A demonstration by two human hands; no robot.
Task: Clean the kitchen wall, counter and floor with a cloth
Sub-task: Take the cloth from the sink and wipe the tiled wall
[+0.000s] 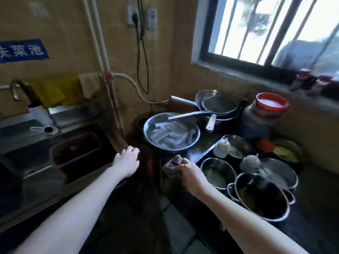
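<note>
1. The right hand (189,174) grips a bunched grey-purple cloth (171,166), its fingers curled round the fabric; the cloth is at the near left corner of the dark counter (315,213), just in front of a large steel basin (171,131).
2. The left hand (126,160) reaches to the foot of two white pipes (102,52) that run down the yellowish tiled wall (60,21); its fingers are bent and close together over a dark edge; whether they hold anything I cannot tell.
3. The basin holds pale strips; a long steel handle lies across its rim; behind it, frying pans (219,105) are stacked.
4. To the right of the pans stands a jar with a red lid (271,103); nearer the person, several steel pots (262,195) crowd together on the counter.
5. On the left is a steel sink (22,129) with yellow cloths (55,90) hung above it; a dark red bin (77,153) sits below and beside the sink; a blue sign (22,50) is on the wall.
6. A barred window (275,30) is set above the counter.
</note>
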